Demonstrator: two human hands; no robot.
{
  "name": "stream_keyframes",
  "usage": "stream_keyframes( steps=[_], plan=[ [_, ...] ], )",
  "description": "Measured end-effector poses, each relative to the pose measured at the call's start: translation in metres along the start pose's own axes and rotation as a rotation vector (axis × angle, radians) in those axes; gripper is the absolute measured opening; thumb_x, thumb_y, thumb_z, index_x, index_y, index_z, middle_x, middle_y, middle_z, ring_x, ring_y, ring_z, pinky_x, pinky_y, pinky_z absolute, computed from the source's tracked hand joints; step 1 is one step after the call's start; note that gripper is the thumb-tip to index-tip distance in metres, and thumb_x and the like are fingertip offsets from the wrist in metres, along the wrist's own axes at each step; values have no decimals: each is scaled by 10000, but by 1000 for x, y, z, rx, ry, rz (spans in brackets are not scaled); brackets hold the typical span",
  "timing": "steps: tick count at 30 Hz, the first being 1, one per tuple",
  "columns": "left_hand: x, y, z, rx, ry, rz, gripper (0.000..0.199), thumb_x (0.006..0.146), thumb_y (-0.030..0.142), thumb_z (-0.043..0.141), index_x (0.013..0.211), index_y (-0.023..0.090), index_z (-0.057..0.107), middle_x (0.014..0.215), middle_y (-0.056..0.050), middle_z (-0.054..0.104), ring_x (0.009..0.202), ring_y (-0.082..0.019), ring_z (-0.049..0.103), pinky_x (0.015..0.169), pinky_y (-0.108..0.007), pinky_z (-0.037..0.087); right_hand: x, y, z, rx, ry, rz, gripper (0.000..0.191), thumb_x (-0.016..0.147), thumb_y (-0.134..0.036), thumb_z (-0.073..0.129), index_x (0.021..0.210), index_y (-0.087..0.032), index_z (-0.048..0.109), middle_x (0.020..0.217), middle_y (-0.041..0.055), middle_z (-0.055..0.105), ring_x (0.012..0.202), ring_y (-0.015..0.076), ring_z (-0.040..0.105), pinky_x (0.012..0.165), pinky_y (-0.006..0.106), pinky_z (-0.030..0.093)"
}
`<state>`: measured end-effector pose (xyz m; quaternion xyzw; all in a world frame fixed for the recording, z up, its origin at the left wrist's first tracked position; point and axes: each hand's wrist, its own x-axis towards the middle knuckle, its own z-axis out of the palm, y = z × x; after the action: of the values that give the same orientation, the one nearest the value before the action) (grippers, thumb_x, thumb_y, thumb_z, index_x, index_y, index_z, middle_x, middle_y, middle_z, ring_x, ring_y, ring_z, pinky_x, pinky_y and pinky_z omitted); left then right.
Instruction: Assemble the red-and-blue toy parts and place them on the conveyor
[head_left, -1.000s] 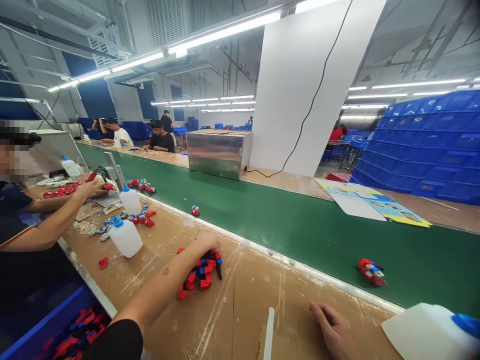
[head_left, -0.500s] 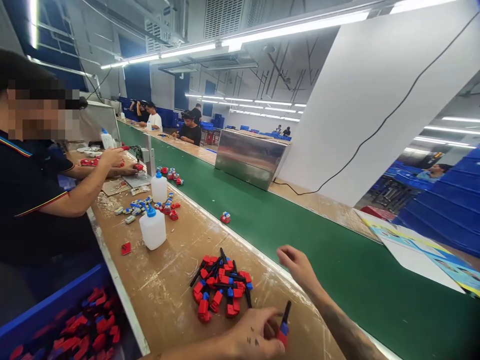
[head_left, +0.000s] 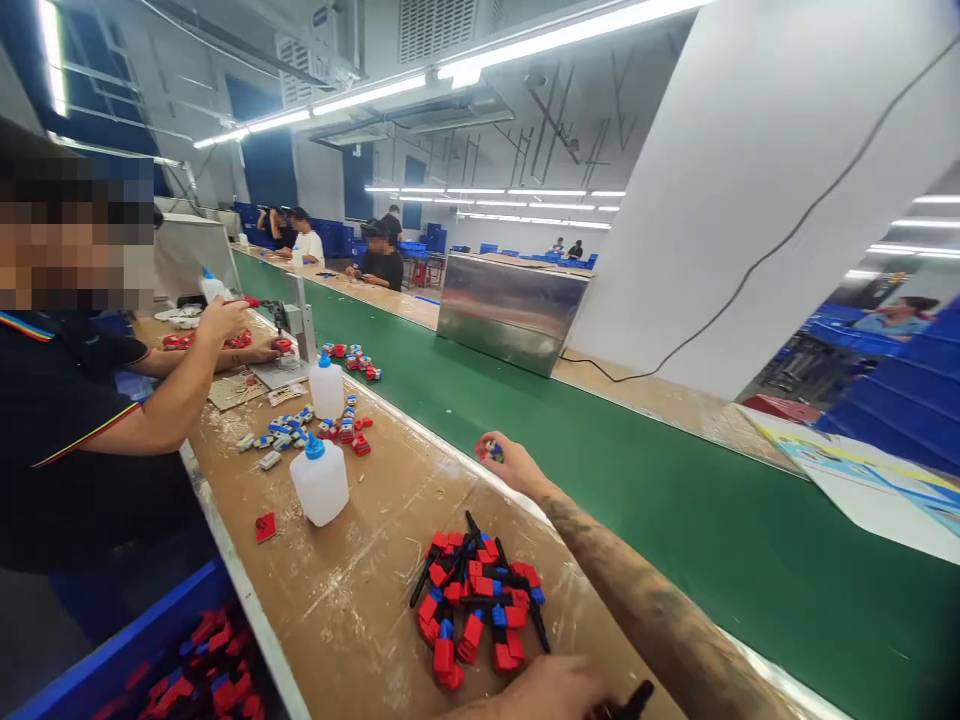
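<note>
Over the near side of the green conveyor belt (head_left: pixel 637 470), my right hand (head_left: pixel 517 465) has its fingers closed on a small red, white and blue piece (head_left: pixel 490 450). My left hand (head_left: pixel 559 685) is low at the bottom edge, blurred and partly cut off, with its fingers around a black-tipped piece (head_left: pixel 637 700). Just beyond it lies a pile of red, blue and black parts (head_left: pixel 480 595) on the brown worktable (head_left: pixel 352 600).
White bottles with blue caps (head_left: pixel 321 485) (head_left: pixel 327 388) stand left of centre. Beside them are small car-like pieces (head_left: pixel 285 428). A co-worker (head_left: pixel 67 400) works at a small press (head_left: pixel 296 330) on the left. A blue bin (head_left: pixel 127 640) holds red parts. A metal box (head_left: pixel 510 315) stands beyond the belt.
My right hand has reached forward and left and taken hold of the small piece from the belt. My left hand has moved lower with the black-tipped piece. The view has shifted slightly.
</note>
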<state>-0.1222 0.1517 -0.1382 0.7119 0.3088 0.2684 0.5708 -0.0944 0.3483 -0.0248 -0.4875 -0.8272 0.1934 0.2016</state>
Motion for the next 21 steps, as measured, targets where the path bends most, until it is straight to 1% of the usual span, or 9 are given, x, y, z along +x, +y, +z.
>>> stream_keyframes(
  steps=[2, 4, 6, 9, 12, 15, 17, 19, 21],
  plan=[
    [-4, 6, 2, 30, 39, 26, 309, 661, 373, 770, 898, 179, 728, 878, -63, 668, 892, -252, 624, 871, -332, 486, -60, 4, -33, 27, 73, -53, 390, 863, -229, 615, 1246, -197, 546, 1190, 63, 678, 1054, 192, 629, 969, 315, 475],
    [-11, 14, 2, -13, 93, 24, 310, 629, 266, 759, 922, 171, 726, 838, -33, 671, 778, -205, 626, 749, -281, 497, -136, 4, -68, 43, 164, -92, 370, 885, -287, 595, 1245, -214, 547, 1265, 77, 637, 1145, 209, 591, 1020, 329, 445],
    [-17, 22, 1, -85, 133, 16, 358, 624, 211, 733, 979, 164, 716, 838, -23, 685, 740, -189, 628, 686, -260, 490, -217, 0, -96, 107, 277, -158, 346, 907, -285, 580, 1250, -246, 559, 1243, 88, 637, 1147, 230, 590, 1002, 357, 457],
    [-21, 27, -1, -155, 140, 27, 446, 738, 322, 699, 1148, 152, 646, 1019, -77, 709, 949, -237, 645, 878, -330, 495, -325, -6, -115, 136, 381, -148, 359, 892, -242, 606, 1249, -281, 577, 1195, 92, 633, 1110, 243, 591, 961, 385, 480],
    [-22, 34, 7, -226, 128, -25, 560, 765, 444, 715, 1225, 149, 594, 1160, -119, 686, 1089, -279, 623, 1009, -403, 450, -402, 5, -102, 241, 454, 75, 423, 850, -242, 645, 1267, -278, 586, 1106, 73, 623, 1024, 230, 592, 922, 382, 488],
    [-33, 52, 31, -275, 93, -94, 557, 736, 448, 774, 1188, 156, 632, 1174, -113, 689, 1122, -300, 618, 1025, -428, 455, -456, 32, -68, 756, 666, 406, 450, 770, -304, 712, 1205, -244, 615, 902, 22, 601, 763, 172, 577, 691, 302, 499],
    [-44, 71, 52, -219, 3, -85, 494, 777, 422, 752, 1191, 172, 651, 1163, -103, 691, 1117, -296, 622, 1012, -426, 473, -479, 51, -44, 1104, 815, 533, 443, 757, -407, 683, 1149, -211, 623, 808, 11, 576, 636, 149, 533, 537, 267, 432],
    [-52, 92, 74, -12, -155, 33, 409, 848, 368, 687, 1221, 202, 653, 1174, -103, 672, 1109, -278, 621, 1000, -407, 487, -494, 65, -28, 1282, 911, 557, 474, 781, -493, 598, 1146, -192, 618, 783, 23, 579, 620, 156, 538, 498, 265, 397],
    [-55, 112, 93, 307, -349, 252, 364, 906, 279, 605, 1268, 249, 634, 1196, -104, 634, 1104, -253, 609, 983, -376, 492, -500, 73, -21, 1369, 960, 534, 498, 784, -511, 584, 1161, -188, 621, 822, 41, 616, 660, 165, 572, 517, 269, 406]
  ],
)
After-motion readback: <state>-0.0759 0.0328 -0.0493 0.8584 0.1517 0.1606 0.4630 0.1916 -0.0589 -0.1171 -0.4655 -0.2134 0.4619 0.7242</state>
